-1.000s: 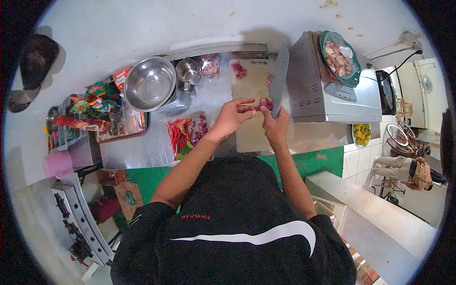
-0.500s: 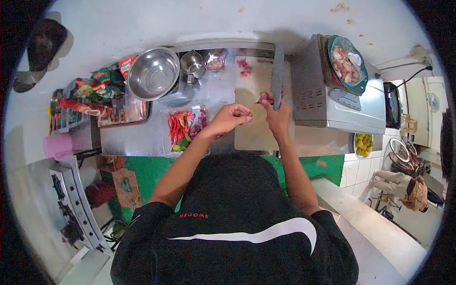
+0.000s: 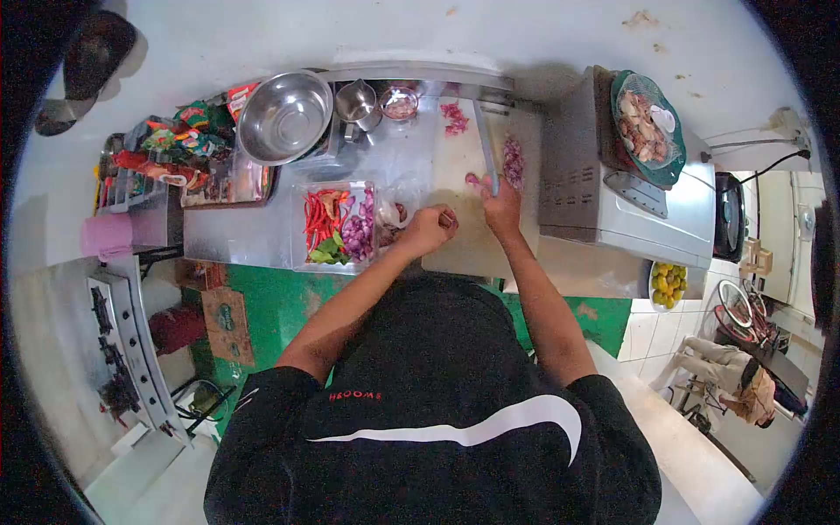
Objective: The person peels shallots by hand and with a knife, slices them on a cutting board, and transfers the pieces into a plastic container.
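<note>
On the counter (image 3: 236, 238), a pale board (image 3: 472, 251) lies between a clear tray (image 3: 337, 229) of chillies and shallots on its left and a boxy steel appliance (image 3: 604, 201) on its right. The right hand (image 3: 503, 206) is closed around the handle of a knife (image 3: 484, 144). The blade runs away from the person across the middle of the board, its tip near the far edge. A small shallot piece (image 3: 473, 179) lies on the board just left of the blade, close to the right hand's fingers. A pile of chopped shallot (image 3: 514, 162) sits just right of the blade, near the board's right edge and the appliance wall. A smaller pile (image 3: 453, 118) lies at the far left corner.

The left hand (image 3: 429, 229) rests at the board's near left edge with its fingers curled shut. Whether it grips anything cannot be told. The tray's rim is just beside it.

Bare board shows between the two hands and along the near edge. The left half of the board ahead of the left hand is also bare.

Behind the tray stand a steel bowl (image 3: 284, 118), a metal cup (image 3: 357, 101) and a small glass bowl (image 3: 400, 102), all close to the back wall. A covered plate (image 3: 646, 114) sits on top of the appliance.
</note>
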Demonstrator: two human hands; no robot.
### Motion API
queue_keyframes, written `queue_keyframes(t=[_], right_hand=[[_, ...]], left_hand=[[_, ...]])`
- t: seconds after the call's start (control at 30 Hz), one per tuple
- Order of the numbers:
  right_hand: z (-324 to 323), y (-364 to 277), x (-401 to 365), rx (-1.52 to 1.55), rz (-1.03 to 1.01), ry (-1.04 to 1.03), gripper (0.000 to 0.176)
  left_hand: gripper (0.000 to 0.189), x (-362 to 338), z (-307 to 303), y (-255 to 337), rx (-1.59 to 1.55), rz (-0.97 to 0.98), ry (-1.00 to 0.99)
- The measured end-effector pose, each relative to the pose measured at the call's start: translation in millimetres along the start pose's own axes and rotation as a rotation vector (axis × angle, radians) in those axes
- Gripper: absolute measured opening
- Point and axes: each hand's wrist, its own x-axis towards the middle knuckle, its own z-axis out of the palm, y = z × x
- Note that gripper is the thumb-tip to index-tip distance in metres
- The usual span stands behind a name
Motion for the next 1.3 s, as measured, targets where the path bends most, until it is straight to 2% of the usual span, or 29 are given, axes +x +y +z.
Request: queue_keyframes(t=[0.1,0.13,0.2,0.23,0.3,0.37,0.5,0.57,0.7,0.9,0.97,1.03,1.1,1.3], right_hand=[[-10,10,-7,0.011,-0.027,0.022,0.034],[-21,6,-16,0.027,0.024,-0.032,0.037],[-34,7,-37,0.046,0.082,-0.087,0.039],[-39,14,-48,-0.029,0.095,-0.163,0.041],[-46,24,-74,-0.098,0.115,-0.237,0.043],[-53,32,-99,-0.078,0.024,-0.263,0.043],[-64,38,-125,-0.07,0.09,-0.385,0.039],[-62,46,-133,-0.158,0.063,-0.441,0.037],[-61,47,-137,-0.149,0.031,-0.45,0.035],[-56,48,-134,-0.193,0.026,-0.479,0.038],[-59,42,-132,-0.211,0.031,-0.492,0.039],[-57,45,-132,-0.217,0.023,-0.477,0.039],[-56,46,-132,-0.224,0.017,-0.463,0.039],[-61,41,-131,-0.25,-0.001,-0.457,0.038]], left_hand=[[0.019,4,7,4,-0.016,-0.079,0.046],[0.019,7,12,-4,-0.016,-0.081,0.041],[0.018,15,19,-19,-0.032,0.067,0.161],[0.018,16,20,-18,-0.03,0.062,0.156],[0.019,18,23,-15,0.022,0.037,0.216],[0.021,18,23,-6,0.073,-0.01,0.226],[0.027,22,28,-12,0.248,-0.132,0.261],[0.028,23,31,-20,0.202,-0.126,0.266],[0.025,20,30,-15,0.124,-0.171,0.291],[0.018,22,29,-23,-0.031,-0.132,0.288],[0.016,33,34,-52,-0.032,-0.112,0.299],[0.015,35,35,-56,-0.036,-0.096,0.31],[0.016,35,36,-58,-0.237,-0.146,0.259],[0.022,36,34,-50,-0.075,-0.17,0.274]])
